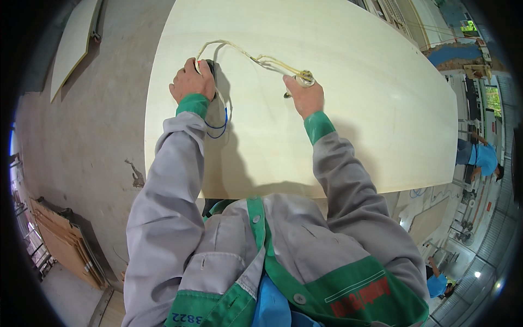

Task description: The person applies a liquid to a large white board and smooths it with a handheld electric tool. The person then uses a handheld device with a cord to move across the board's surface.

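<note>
A large pale board point(348, 131) lies in front of me. Over its far left part, my left hand point(192, 84) is closed on a dark handheld object point(210, 68) with a bit of red, mostly hidden under the fingers. A yellowish cord point(231, 43) arcs from there to the right. At its other end my right hand point(308, 99) is closed around a pale roundish piece point(306, 82) with yellowish cord bunched at its top. A small dark tip shows beside the right fingers. Below my left hand curves a thin blue cord point(222, 128).
Brown sheets point(68, 240) lean at the lower left. Another pale panel point(76, 43) stands at the upper left. Beyond the board's right edge are a person in a blue shirt point(485, 157) and workshop equipment; another person point(437, 284) is lower right.
</note>
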Motion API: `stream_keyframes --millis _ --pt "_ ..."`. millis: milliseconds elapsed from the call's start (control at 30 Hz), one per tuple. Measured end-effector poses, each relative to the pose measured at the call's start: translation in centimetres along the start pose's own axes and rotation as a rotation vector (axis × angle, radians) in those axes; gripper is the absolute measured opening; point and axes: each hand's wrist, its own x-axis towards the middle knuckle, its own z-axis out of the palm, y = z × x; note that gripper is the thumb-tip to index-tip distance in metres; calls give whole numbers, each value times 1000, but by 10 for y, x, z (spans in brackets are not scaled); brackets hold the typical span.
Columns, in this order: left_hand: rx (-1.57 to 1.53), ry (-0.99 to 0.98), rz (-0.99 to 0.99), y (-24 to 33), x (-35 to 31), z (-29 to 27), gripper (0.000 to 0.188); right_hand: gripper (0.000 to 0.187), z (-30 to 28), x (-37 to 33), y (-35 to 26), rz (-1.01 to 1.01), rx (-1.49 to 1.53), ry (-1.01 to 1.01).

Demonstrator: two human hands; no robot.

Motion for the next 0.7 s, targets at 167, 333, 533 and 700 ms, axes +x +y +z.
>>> stream_keyframes --millis 167,333,533,700 --pt "19 -49 -14 4 0 -4 68 34 -1 4 -3 -76 205 37" --pt "45 -71 6 8 1 -5 79 36 3 10 -3 79 -125 -16" --pt "33 -86 -23 10 3 -4 82 41 10 23 5 -97 201 74" --pt "25 -81 -36 11 4 -4 82 37 14 28 3 -28 157 60"
